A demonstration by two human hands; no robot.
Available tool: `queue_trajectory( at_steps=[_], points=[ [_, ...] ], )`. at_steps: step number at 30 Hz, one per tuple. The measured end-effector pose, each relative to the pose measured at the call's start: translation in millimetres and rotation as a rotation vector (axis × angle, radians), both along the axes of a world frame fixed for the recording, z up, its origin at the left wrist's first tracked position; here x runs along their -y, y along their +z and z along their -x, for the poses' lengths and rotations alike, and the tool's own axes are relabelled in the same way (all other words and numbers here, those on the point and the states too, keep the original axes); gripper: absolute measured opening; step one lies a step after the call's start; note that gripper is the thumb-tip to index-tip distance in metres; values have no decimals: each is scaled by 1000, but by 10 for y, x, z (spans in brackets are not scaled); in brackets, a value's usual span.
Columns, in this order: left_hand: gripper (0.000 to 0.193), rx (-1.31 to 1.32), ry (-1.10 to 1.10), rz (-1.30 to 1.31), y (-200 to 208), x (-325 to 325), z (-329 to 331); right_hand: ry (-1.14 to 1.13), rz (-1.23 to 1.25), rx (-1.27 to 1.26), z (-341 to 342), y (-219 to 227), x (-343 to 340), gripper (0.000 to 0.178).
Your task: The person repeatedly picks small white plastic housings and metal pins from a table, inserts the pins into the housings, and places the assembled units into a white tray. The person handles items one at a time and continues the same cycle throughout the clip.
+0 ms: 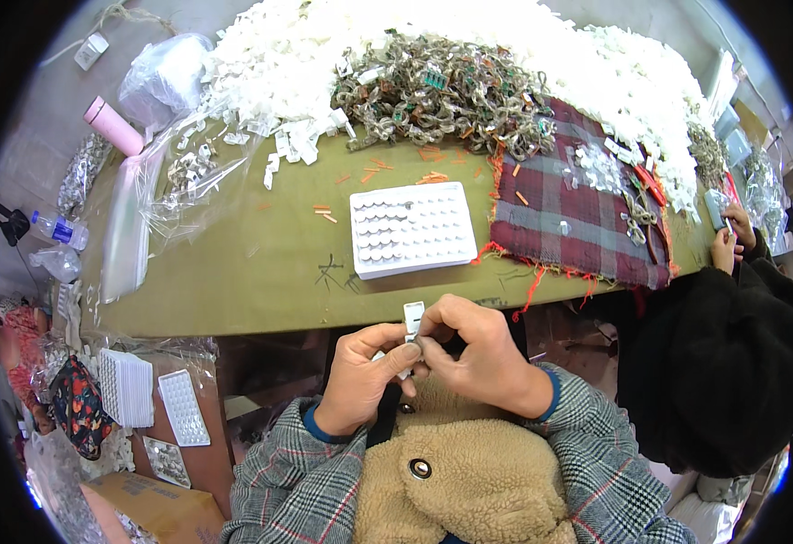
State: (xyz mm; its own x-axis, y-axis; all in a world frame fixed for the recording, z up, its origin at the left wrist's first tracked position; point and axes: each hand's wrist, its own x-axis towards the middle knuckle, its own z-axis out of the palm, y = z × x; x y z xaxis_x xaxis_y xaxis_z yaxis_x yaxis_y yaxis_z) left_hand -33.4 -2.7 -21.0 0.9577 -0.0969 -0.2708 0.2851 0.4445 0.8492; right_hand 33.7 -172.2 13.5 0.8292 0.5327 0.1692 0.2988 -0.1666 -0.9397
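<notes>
White small plastic piece [413, 319] pinched btwn both hands, left hand [366, 370] & right hand [474, 349] pressed close, near edge of green worktop [260, 263]. White tray [412, 228] just beyond; plaid cloth [567, 207] far right.

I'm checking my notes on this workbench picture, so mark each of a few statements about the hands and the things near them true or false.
1. Both hands, left hand and right hand, hold a small white piece. True.
2. The white tray lies on the plaid cloth. False: it lies on the green table, left of the cloth.
3. A pink bottle lies at the table's far left. True.
4. The pile of white parts sits at the table's near edge. False: it is at the far side.
</notes>
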Motion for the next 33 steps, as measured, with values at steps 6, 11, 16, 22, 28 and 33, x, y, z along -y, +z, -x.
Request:
queue_trajectory(
  at_steps=[6,11,16,22,28,33],
  points=[
    [30,19,-104,360,-10,-178,-66,-206,109,495,-700,47,-56,14],
    [31,-8,-138,454,-37,-252,-139,-205,326,664,-999,-77,-289,19],
    [29,-21,-136,489,-81,-322,-170,-149,321,704,-997,-96,-300,18],
    [20,-4,-175,546,-108,-355,-189,-177,238,493,-1060,11,-300,22],
    [25,-18,-89,531,-111,-309,-185,-112,370,606,-1154,-60,-386,32],
    [24,-23,-10,500,-91,-258,-191,-93,377,643,-1134,-13,-360,22]
  ],
)
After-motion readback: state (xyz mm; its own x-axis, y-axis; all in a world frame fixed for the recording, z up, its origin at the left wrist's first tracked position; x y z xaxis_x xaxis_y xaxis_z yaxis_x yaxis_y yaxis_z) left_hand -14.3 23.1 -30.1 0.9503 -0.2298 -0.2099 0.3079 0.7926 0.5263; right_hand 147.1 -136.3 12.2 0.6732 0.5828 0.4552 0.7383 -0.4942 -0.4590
